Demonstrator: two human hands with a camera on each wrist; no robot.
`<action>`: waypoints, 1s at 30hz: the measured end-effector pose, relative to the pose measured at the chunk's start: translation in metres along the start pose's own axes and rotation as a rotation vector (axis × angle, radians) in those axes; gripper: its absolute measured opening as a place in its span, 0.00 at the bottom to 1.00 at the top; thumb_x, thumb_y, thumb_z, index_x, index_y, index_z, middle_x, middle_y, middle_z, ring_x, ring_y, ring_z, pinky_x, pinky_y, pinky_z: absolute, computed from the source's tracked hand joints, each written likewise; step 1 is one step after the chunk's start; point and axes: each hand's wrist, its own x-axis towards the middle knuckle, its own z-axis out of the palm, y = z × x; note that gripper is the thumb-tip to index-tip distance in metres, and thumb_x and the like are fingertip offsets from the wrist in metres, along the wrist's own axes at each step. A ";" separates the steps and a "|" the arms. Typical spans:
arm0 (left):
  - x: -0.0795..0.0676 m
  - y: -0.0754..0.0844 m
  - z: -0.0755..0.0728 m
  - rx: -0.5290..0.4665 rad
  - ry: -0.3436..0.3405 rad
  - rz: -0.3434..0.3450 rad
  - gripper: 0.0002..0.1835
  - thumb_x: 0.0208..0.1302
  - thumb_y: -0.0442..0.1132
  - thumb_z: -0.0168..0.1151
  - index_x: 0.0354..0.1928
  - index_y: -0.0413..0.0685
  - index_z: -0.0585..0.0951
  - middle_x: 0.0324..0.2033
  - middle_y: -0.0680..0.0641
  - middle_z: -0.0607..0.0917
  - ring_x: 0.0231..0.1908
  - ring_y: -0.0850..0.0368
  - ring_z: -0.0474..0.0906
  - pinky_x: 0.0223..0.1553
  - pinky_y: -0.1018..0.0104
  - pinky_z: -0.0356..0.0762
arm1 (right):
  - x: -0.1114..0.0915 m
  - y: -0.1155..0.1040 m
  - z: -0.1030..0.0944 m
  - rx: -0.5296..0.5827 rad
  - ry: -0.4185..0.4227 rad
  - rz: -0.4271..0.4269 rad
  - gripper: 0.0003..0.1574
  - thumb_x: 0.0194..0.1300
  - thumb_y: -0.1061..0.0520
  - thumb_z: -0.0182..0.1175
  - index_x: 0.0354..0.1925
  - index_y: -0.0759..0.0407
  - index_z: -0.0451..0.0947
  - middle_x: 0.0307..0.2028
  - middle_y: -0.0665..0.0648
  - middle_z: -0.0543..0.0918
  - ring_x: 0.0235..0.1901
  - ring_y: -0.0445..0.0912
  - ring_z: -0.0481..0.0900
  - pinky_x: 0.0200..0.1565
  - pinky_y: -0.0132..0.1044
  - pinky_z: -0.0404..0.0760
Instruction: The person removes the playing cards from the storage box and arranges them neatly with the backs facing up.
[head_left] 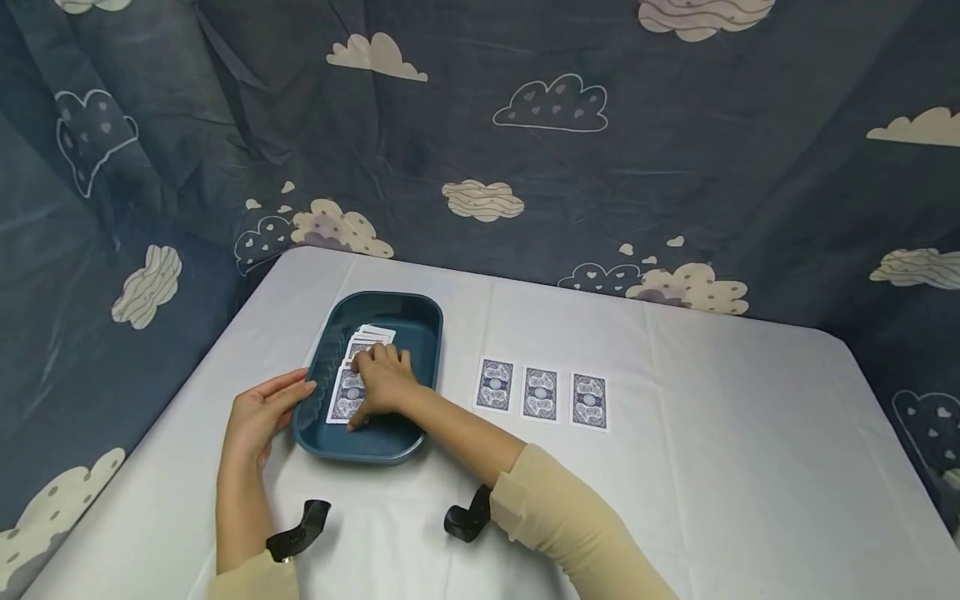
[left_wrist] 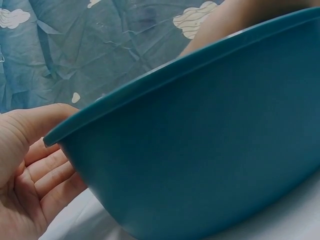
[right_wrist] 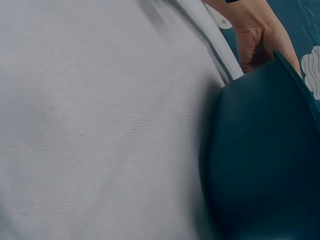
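Observation:
A deep blue-green plastic tray [head_left: 431,333] stands on the white table, with several playing cards [head_left: 372,333] fanned inside it, patterned backs up. My left hand [head_left: 258,417] holds the tray's left rim, thumb over the edge and fingers against the outer wall; the left wrist view shows this hand [left_wrist: 37,165] close up. Reaching in over the right side, my right hand [head_left: 386,379] spans the nearest card [head_left: 347,396], thumb at its near end and fingertips at its far end. The hand covers part of that card. In the right wrist view, the tray wall [right_wrist: 260,165] hides the cards.
Three face-down playing cards [head_left: 495,385] lie in a row on the table, right of the tray. The white tablecloth [head_left: 750,450] extends to the right. A dark cloud-patterned cloth [head_left: 450,125] hangs behind and to the left of the table.

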 end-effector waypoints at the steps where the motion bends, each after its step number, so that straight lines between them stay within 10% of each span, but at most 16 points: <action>1: 0.000 0.000 0.000 -0.005 0.000 0.000 0.26 0.49 0.47 0.72 0.51 0.47 0.80 0.30 0.66 0.83 0.33 0.72 0.80 0.32 0.76 0.77 | 0.000 0.000 0.000 0.002 0.008 -0.011 0.53 0.28 0.33 0.76 0.52 0.48 0.68 0.48 0.51 0.68 0.48 0.44 0.63 0.48 0.38 0.59; 18: 0.000 0.004 0.003 0.000 0.016 -0.003 0.23 0.50 0.46 0.71 0.50 0.50 0.81 0.30 0.67 0.83 0.33 0.73 0.79 0.31 0.76 0.75 | 0.000 0.003 -0.003 0.012 -0.006 0.045 0.59 0.25 0.31 0.76 0.55 0.49 0.65 0.49 0.51 0.67 0.48 0.45 0.62 0.47 0.38 0.59; 30: 0.000 0.000 0.002 -0.002 0.029 -0.046 0.26 0.50 0.46 0.71 0.52 0.49 0.80 0.30 0.67 0.83 0.34 0.73 0.79 0.33 0.77 0.76 | -0.027 0.021 -0.029 0.018 0.246 -0.127 0.63 0.27 0.33 0.76 0.61 0.51 0.63 0.55 0.53 0.67 0.56 0.48 0.61 0.57 0.46 0.56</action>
